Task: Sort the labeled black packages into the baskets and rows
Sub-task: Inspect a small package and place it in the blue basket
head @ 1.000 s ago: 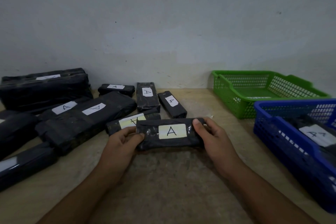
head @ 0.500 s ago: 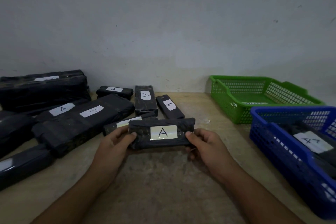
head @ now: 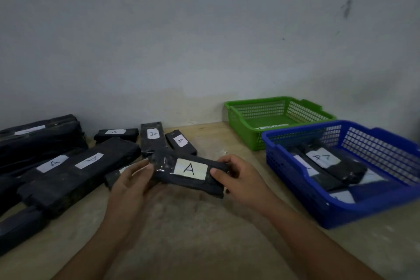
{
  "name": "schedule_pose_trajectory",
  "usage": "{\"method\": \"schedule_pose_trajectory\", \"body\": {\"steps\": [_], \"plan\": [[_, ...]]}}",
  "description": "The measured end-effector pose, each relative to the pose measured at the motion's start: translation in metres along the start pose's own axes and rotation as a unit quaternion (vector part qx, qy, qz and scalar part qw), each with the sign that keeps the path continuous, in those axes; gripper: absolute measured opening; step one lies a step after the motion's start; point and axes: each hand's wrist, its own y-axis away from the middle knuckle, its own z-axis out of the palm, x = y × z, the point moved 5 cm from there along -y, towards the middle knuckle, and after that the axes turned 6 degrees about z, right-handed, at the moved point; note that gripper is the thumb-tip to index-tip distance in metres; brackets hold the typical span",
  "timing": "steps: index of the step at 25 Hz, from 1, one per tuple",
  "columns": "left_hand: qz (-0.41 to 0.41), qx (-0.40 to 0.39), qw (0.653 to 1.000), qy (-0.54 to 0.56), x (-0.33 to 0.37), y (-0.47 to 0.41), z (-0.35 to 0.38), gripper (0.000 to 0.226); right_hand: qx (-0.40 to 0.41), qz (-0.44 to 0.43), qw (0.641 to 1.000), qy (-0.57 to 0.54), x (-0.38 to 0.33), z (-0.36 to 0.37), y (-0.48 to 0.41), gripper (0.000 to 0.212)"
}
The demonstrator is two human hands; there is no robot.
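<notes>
A black package [head: 168, 173] with a white label marked A is held above the wooden table between both hands. My left hand [head: 130, 183] grips its left end, and my right hand [head: 241, 179] grips its right end, which tilts down to the right. Several more labeled black packages [head: 77, 170] lie on the table to the left and behind. The blue basket [head: 295, 191] at the right holds labeled black packages. Behind it stands the green basket [head: 241, 125], with only a white label visible on its floor.
A pale wall runs along the back of the wooden table [head: 193, 234]. Three small packages [head: 152, 136] lie near the wall behind my hands. Long packages [head: 38, 138] are stacked at the far left.
The held package has lifted and tilted, its right end now lower. My view has shifted right, bringing the baskets more into the frame.
</notes>
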Motion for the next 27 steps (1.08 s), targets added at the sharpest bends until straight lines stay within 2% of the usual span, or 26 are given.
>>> {"method": "schedule_pose_trajectory", "body": {"steps": [2, 4, 12, 14, 16, 21, 27], "plan": [[0.005, -0.025, 0.998, 0.059, 0.014, 0.001, 0.033, 0.021, 0.033, -0.011, 0.999, 0.015, -0.012, -0.038, 0.013, 0.009], [0.005, -0.058, 0.996, 0.07, 0.021, 0.006, 0.072, 0.017, 0.081, -0.009, 0.996, 0.036, -0.025, -0.086, 0.027, 0.014], [0.018, -0.208, 0.973, -0.102, -0.015, 0.059, 0.214, 0.014, 0.253, 0.04, 0.959, 0.125, -0.032, -0.249, 0.065, 0.023], [0.031, -0.228, 0.963, -0.143, -0.031, 0.066, 0.236, 0.018, 0.298, 0.081, 0.939, 0.149, -0.015, -0.286, 0.062, 0.022], [0.034, -0.236, 0.957, -0.164, -0.043, 0.069, 0.249, 0.029, 0.329, 0.125, 0.909, 0.225, 0.007, -0.315, 0.053, 0.024], [0.021, -0.242, 0.956, -0.166, -0.057, 0.068, 0.263, 0.064, 0.3, 0.202, 0.858, 0.364, 0.061, -0.348, 0.023, 0.03], [0.01, -0.25, 0.957, -0.146, -0.061, 0.064, 0.261, 0.068, 0.202, 0.253, 0.831, 0.452, 0.082, -0.348, -0.004, 0.048]]}}
